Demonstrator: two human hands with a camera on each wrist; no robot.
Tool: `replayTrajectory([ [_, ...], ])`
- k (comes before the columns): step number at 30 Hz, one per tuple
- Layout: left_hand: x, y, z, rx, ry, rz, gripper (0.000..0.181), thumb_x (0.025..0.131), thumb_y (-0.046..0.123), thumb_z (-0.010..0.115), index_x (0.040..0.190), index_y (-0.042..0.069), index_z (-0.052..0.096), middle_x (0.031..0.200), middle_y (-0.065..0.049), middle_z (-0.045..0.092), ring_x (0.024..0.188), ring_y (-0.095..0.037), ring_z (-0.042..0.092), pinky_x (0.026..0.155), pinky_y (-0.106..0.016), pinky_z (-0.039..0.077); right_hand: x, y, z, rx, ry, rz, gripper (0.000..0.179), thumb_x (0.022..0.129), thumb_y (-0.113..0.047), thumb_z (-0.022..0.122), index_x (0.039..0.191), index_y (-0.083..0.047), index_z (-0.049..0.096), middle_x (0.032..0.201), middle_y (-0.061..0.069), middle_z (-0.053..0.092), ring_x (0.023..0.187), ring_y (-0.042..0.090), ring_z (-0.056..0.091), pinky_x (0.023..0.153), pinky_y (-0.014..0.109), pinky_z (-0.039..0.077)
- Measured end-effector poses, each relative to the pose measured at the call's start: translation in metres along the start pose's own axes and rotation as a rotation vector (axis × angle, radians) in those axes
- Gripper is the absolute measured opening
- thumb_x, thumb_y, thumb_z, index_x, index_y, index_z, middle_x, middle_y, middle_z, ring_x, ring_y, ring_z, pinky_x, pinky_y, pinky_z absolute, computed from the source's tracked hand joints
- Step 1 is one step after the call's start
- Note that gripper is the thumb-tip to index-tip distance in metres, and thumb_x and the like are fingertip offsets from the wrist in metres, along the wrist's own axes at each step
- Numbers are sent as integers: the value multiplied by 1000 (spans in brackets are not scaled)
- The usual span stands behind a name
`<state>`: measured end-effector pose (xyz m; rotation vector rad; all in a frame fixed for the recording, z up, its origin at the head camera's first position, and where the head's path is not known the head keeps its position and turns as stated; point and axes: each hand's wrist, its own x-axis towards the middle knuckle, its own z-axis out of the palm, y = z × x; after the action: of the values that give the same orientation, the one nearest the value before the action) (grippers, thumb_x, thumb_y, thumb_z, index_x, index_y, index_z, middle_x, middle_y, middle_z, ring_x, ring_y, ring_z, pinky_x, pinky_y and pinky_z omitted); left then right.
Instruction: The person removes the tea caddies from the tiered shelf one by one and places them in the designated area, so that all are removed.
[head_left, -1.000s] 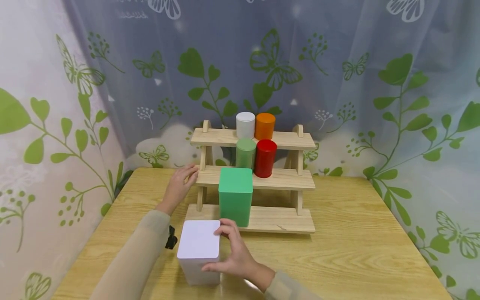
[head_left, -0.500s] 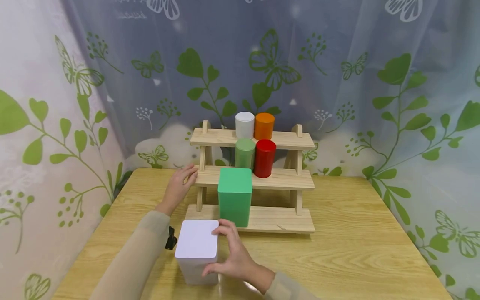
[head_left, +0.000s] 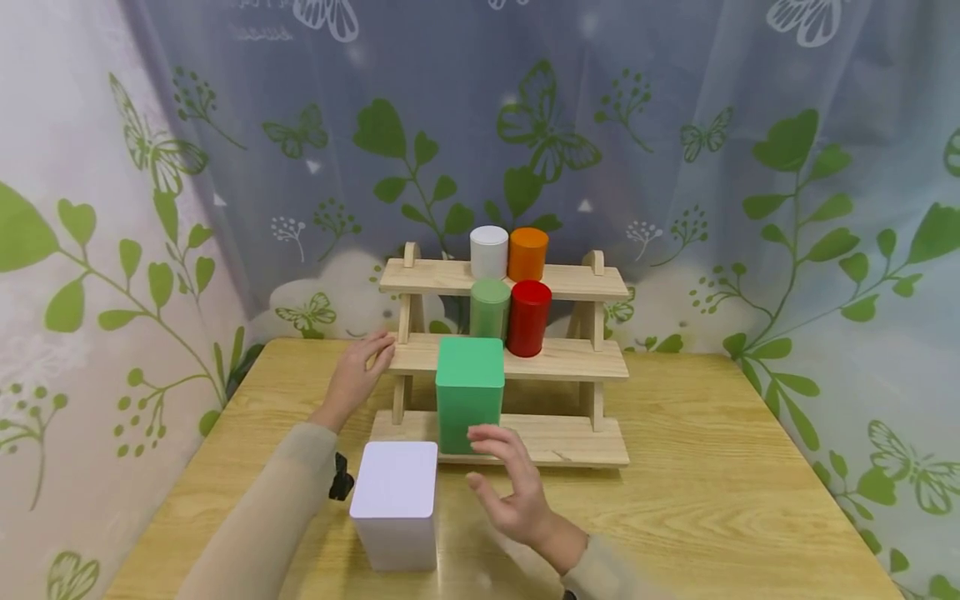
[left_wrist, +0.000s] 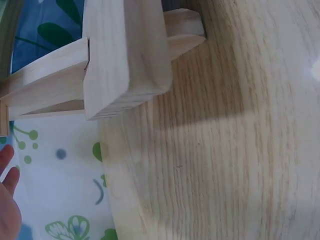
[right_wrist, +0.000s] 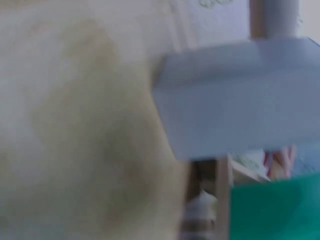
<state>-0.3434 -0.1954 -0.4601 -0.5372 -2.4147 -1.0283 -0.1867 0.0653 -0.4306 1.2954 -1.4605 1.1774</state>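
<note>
A white square box [head_left: 394, 506] stands upright on the table in front of a three-tier wooden shelf [head_left: 558, 439]. My right hand [head_left: 517, 496] is apart from it, to its right, fingers loosely bent and holding nothing. Behind that hand a green square box [head_left: 470, 396] stands on the lowest tier. The right wrist view is blurred; the white box [right_wrist: 240, 100] fills its middle, above the green box [right_wrist: 275, 210]. My left hand [head_left: 356, 375] rests its fingertips at the left end of the middle tier. Only part of the left hand [left_wrist: 7, 205] shows in the left wrist view.
A white canister [head_left: 489, 252] and an orange canister [head_left: 528, 254] stand on the top tier. On the middle tier are a light green canister [head_left: 489, 308] and a red canister [head_left: 529, 318]. Patterned curtains [head_left: 450, 125] enclose the wooden table [head_left: 697, 467].
My right hand has let go of the white box and moved away to the right. The white box stays on the table. My left hand keeps its place at the shelf.
</note>
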Motion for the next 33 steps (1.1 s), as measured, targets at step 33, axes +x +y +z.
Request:
replayTrajectory([
  [33,1,20,-37,-571,-141,-394,52,91,16,62,135,-3,43,136,-23,42,124,-38,40,100,-53,33,16,35,-55,-12,-31,625,52,77,16,65,123,13,41,125,22,45,112,40,45,94,41,43],
])
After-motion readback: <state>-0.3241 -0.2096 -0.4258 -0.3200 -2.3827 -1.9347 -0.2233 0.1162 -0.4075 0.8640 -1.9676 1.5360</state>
